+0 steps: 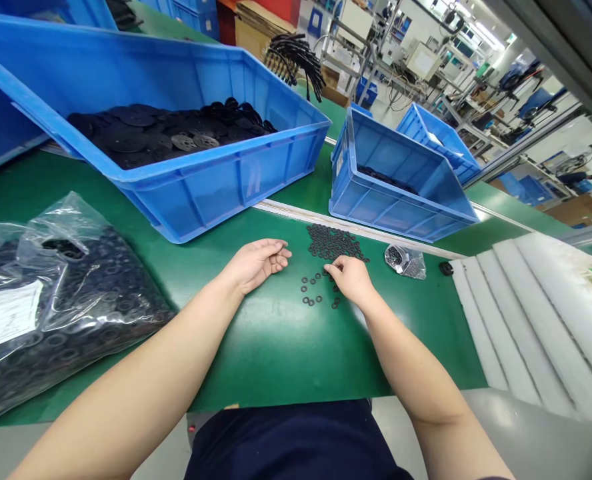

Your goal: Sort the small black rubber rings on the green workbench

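Observation:
My left hand (pixel 262 265) is raised over the green table with the palm turned up. Its fingers are curled and the thumb lies against the forefinger; anything held there is too small or hidden to make out. On the right, my right hand (pixel 352 279) reaches down among small black rings, thumb and forefinger pinched together. What sits in that pinch cannot be made out. Several loose rings (pixel 319 299) lie spread between the hands. Just beyond, a dense patch of the same rings (pixel 332 241) covers the tabletop.
A large blue bin (pixel 216 180) with black discs stands at the back left, a smaller blue bin (pixel 381 207) at the back right. A clear bag of black rings (pixel 91 300) lies left. A small plastic bag (pixel 415 264) and stacked white foam sheets (pixel 516 313) are right.

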Motion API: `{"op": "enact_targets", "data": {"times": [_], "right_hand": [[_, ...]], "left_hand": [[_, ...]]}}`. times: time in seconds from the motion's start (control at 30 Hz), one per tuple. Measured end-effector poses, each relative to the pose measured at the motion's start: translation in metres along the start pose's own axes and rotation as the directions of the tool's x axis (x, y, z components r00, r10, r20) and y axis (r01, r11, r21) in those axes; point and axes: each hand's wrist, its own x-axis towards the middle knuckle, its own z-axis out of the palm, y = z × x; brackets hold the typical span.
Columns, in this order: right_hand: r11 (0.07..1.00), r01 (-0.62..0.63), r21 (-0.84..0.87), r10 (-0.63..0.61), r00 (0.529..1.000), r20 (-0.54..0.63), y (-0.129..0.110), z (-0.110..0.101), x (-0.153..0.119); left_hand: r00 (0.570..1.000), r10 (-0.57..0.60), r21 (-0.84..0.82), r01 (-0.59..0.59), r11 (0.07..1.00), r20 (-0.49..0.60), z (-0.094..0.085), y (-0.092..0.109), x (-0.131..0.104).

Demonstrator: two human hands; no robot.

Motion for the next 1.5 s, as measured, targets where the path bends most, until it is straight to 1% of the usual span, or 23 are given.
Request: {"op": "enact_targets", "data": {"times": [0.2,0.37,0.5,0.63,0.77,0.9,1.0,1.07,1.1,1.17,1.2,1.27,1.33,1.37,1.43,1.5], "right_hand": [[0.999,-0.052,0.011,0.051,0.998,0.023,0.001,0.003,0.000],[0.992,-0.093,-0.083,0.092,0.996,-0.015,-0.005,0.007,-0.003],[0.984,-0.102,-0.146,0.099,0.995,-0.028,-0.010,0.006,-0.006],[0.989,-0.109,-0.100,0.110,0.994,0.007,-0.008,0.002,-0.005],[0.994,-0.099,-0.044,0.099,0.995,-0.001,-0.001,-0.001,-0.002],[0.988,-0.127,-0.092,0.131,0.991,0.037,0.002,0.001,0.005],[0.986,-0.125,-0.108,0.130,0.990,0.047,0.002,0.002,0.007],[0.994,-0.090,-0.063,0.092,0.995,0.031,0.000,0.003,0.004],[0.999,-0.051,-0.016,0.051,0.999,0.007,-0.002,0.004,0.000],[0.989,0.093,0.111,-0.084,0.993,-0.082,-0.009,0.005,-0.008],[0.968,0.191,0.165,-0.170,0.976,-0.136,-0.013,0.006,-0.013],[0.899,0.386,0.208,-0.345,0.916,-0.206,-0.023,0.007,-0.021],[0.847,0.503,0.173,-0.474,0.861,-0.184,-0.031,0.008,-0.027],[0.836,0.530,0.142,-0.510,0.846,-0.152,-0.034,0.009,-0.029],[0.843,0.533,0.078,-0.527,0.846,-0.085,-0.037,0.010,-0.030],[0.861,0.508,0.026,-0.507,0.861,-0.041,-0.036,0.011,-0.031]], "left_hand": [[1.000,0.003,0.013,-0.003,1.000,0.007,-0.001,-0.001,0.001],[1.000,0.003,0.035,-0.004,0.999,0.007,0.000,-0.001,0.000],[1.000,0.014,0.068,-0.013,0.998,-0.019,0.001,-0.001,-0.002],[1.000,0.016,0.073,-0.016,0.997,0.002,0.000,-0.002,-0.002],[0.999,0.029,0.064,-0.031,0.997,0.030,-0.002,-0.004,0.000],[0.999,0.028,0.068,-0.031,0.997,0.036,-0.002,-0.004,0.001],[1.000,0.011,0.091,-0.012,0.996,0.011,0.000,-0.003,-0.001],[1.000,0.001,0.113,-0.002,0.994,0.002,0.002,-0.003,-0.003],[1.000,-0.002,0.129,0.000,0.992,0.016,0.004,-0.003,-0.005],[0.997,-0.017,0.172,0.003,0.985,0.080,0.007,-0.006,-0.010],[0.992,-0.029,0.197,0.005,0.980,0.121,0.009,-0.008,-0.012],[0.980,-0.062,0.242,0.014,0.970,0.189,0.013,-0.012,-0.016],[0.971,-0.084,0.277,0.019,0.961,0.224,0.016,-0.017,-0.018],[0.969,-0.085,0.291,0.014,0.957,0.232,0.017,-0.019,-0.019],[0.969,-0.075,0.315,-0.002,0.949,0.233,0.017,-0.022,-0.018],[0.972,-0.062,0.332,-0.018,0.943,0.227,0.017,-0.024,-0.018]]}}
